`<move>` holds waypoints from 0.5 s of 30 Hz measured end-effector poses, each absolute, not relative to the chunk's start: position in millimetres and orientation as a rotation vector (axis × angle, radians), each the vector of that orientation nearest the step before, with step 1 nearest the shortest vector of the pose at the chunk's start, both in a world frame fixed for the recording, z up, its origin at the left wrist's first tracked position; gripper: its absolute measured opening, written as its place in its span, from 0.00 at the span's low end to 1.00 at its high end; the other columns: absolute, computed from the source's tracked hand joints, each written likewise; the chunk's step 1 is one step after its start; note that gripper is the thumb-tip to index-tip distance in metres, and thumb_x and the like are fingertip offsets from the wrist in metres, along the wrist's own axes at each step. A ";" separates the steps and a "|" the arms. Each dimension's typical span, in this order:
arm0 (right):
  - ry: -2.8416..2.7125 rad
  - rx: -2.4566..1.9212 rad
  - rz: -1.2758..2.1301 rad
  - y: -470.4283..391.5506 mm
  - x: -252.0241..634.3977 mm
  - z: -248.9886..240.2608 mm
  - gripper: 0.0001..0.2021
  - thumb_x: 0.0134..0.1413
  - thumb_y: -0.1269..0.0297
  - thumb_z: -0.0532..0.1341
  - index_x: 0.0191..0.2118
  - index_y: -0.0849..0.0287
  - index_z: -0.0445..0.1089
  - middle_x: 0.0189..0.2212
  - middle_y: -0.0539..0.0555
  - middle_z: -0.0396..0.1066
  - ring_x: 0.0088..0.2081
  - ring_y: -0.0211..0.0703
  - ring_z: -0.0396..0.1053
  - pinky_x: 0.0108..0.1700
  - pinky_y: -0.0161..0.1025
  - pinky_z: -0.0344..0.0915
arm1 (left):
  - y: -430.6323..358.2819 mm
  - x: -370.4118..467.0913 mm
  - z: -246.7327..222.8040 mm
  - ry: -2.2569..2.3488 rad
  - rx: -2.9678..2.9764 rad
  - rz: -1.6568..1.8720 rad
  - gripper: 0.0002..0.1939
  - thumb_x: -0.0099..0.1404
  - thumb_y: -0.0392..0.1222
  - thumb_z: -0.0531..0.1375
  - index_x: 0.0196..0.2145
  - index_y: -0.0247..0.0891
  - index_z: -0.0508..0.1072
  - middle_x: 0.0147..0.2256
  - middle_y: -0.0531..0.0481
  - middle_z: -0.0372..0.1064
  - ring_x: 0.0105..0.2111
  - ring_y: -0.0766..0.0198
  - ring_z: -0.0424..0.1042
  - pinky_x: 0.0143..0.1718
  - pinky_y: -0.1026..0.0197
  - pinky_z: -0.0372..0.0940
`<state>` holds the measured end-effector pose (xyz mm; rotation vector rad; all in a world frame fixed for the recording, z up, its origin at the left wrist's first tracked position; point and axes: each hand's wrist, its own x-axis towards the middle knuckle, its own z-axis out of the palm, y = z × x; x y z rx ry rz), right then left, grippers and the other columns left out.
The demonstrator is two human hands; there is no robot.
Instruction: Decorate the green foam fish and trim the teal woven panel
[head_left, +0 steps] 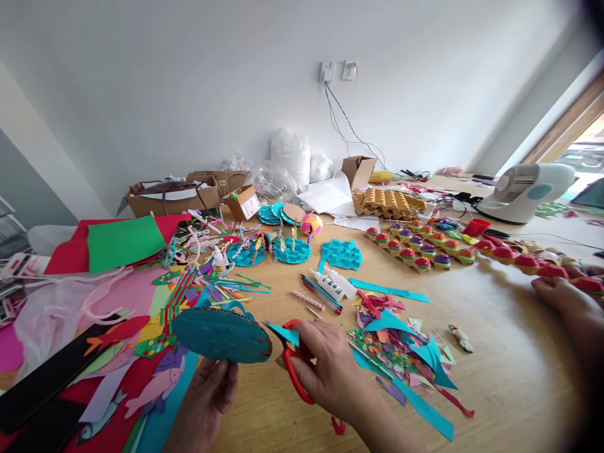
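Note:
My left hand [210, 387] grips a blue-painted cardboard disc [221, 336] by its near edge, thumb against the underside, and holds it tilted above the table. Blue bits stick up along the disc's far rim. In my right hand [328, 362] are red-handled scissors [302, 389], their blades pointing at the disc's right edge. A small blue paper piece [289, 335] lies against the blades; I cannot tell whether it is attached to anything. Colourful paper scraps [387, 321] and long blue paper strips [427, 406] lie right of my right hand.
White glue bottles [328, 284] and pens [321, 294] lie beyond the scissors. Further back are decorated blue discs [292, 250] and painted egg-carton pieces [419, 245]. Another person's hand [561, 296] touches a carton strip at right. Paper fish [155, 390] cover the left; a white fan [523, 192] stands back right.

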<state>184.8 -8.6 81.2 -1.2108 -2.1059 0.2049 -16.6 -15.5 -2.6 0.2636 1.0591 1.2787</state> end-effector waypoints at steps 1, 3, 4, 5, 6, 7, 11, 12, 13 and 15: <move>-2.128 -1.254 0.296 -9.6 186.9 80.8 0.09 0.52 0.60 0.54 0.26 0.59 0.61 0.19 0.49 0.64 0.23 0.36 0.60 0.26 0.33 0.51 | -14.3 -17.6 -0.4 1.045 0.265 1.297 0.21 0.34 0.34 0.72 0.29 0.37 0.72 0.23 0.54 0.72 0.23 0.69 0.71 0.19 0.74 0.64; -2.186 -1.359 0.480 -12.0 192.8 76.3 0.09 0.53 0.60 0.54 0.26 0.58 0.62 0.20 0.49 0.65 0.23 0.36 0.61 0.25 0.32 0.51 | -12.0 -20.3 6.6 1.020 0.301 1.336 0.19 0.35 0.36 0.72 0.28 0.37 0.73 0.23 0.53 0.72 0.21 0.70 0.69 0.17 0.74 0.62; -2.222 -1.415 0.546 -13.6 196.6 71.9 0.09 0.52 0.60 0.55 0.26 0.58 0.62 0.20 0.49 0.66 0.23 0.36 0.61 0.24 0.31 0.50 | -11.1 -22.2 11.0 1.016 0.327 1.358 0.18 0.36 0.37 0.71 0.27 0.36 0.73 0.22 0.53 0.72 0.20 0.71 0.68 0.17 0.74 0.62; -2.250 -1.464 0.585 -15.5 200.9 66.1 0.08 0.52 0.62 0.55 0.26 0.58 0.63 0.20 0.49 0.67 0.23 0.36 0.62 0.24 0.31 0.50 | -10.3 -24.4 15.4 1.015 0.358 1.380 0.17 0.37 0.38 0.71 0.27 0.36 0.73 0.22 0.53 0.72 0.19 0.72 0.67 0.17 0.74 0.62; -2.274 -1.493 0.611 -17.6 205.7 59.3 0.08 0.53 0.63 0.54 0.26 0.57 0.64 0.20 0.49 0.67 0.22 0.36 0.62 0.24 0.31 0.50 | -9.7 -26.8 19.6 1.019 0.391 1.403 0.16 0.37 0.39 0.71 0.26 0.35 0.73 0.22 0.52 0.72 0.19 0.72 0.67 0.18 0.73 0.62; -2.306 -1.510 0.651 -19.7 210.7 51.8 0.08 0.53 0.63 0.53 0.26 0.57 0.64 0.19 0.49 0.67 0.21 0.36 0.62 0.23 0.32 0.49 | -9.0 -29.5 23.3 1.025 0.420 1.425 0.16 0.38 0.39 0.71 0.26 0.35 0.73 0.22 0.52 0.72 0.19 0.71 0.66 0.18 0.72 0.62; -2.302 -1.654 0.674 -26.4 229.7 26.1 0.10 0.53 0.63 0.51 0.26 0.58 0.65 0.22 0.53 0.69 0.23 0.40 0.65 0.23 0.32 0.49 | -5.3 -41.3 30.7 1.051 0.545 1.480 0.14 0.40 0.40 0.70 0.26 0.36 0.73 0.23 0.52 0.71 0.20 0.70 0.67 0.19 0.70 0.62; -2.318 -1.669 0.741 -27.4 233.2 22.4 0.11 0.54 0.63 0.51 0.26 0.58 0.66 0.22 0.53 0.70 0.23 0.39 0.65 0.22 0.32 0.49 | -4.0 -44.3 31.4 1.056 0.584 1.487 0.13 0.42 0.40 0.69 0.26 0.36 0.73 0.23 0.52 0.71 0.20 0.70 0.66 0.19 0.70 0.61; -2.322 -1.704 0.779 -28.2 235.8 20.0 0.10 0.53 0.63 0.51 0.26 0.58 0.66 0.22 0.53 0.70 0.24 0.40 0.65 0.23 0.33 0.49 | -2.4 -47.4 32.0 1.061 0.622 1.493 0.12 0.43 0.41 0.69 0.26 0.35 0.73 0.23 0.52 0.71 0.20 0.70 0.66 0.19 0.70 0.61; -2.317 -1.765 0.849 -29.1 238.2 18.3 0.10 0.51 0.62 0.52 0.27 0.58 0.67 0.23 0.53 0.70 0.24 0.39 0.65 0.23 0.33 0.49 | 0.9 -53.4 33.7 1.073 0.685 1.509 0.11 0.44 0.41 0.68 0.26 0.35 0.72 0.23 0.51 0.71 0.20 0.69 0.66 0.19 0.69 0.61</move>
